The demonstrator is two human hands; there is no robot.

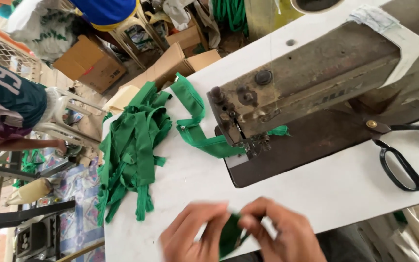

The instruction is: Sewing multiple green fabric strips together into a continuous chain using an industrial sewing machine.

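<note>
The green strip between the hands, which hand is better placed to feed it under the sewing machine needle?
Probably the right hand: it pinches the green strip and lies nearer the sewing machine's presser foot. The left hand sits farther, towards the strip pile.

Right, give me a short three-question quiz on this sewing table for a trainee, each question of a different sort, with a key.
1. True or false: both hands, the left hand and the right hand, grip the same small green fabric piece at the near edge of the white table.
2. Multiple choice: the black-handled scissors lie (A) on the pile of green straps, (B) at the base of the sewing machine, toward the table's right end, (C) on the floor.
3. Fill in: a folded green strap lies with one end under the machine's ____.

Key: 1 true; 2 B; 3 needle
</note>
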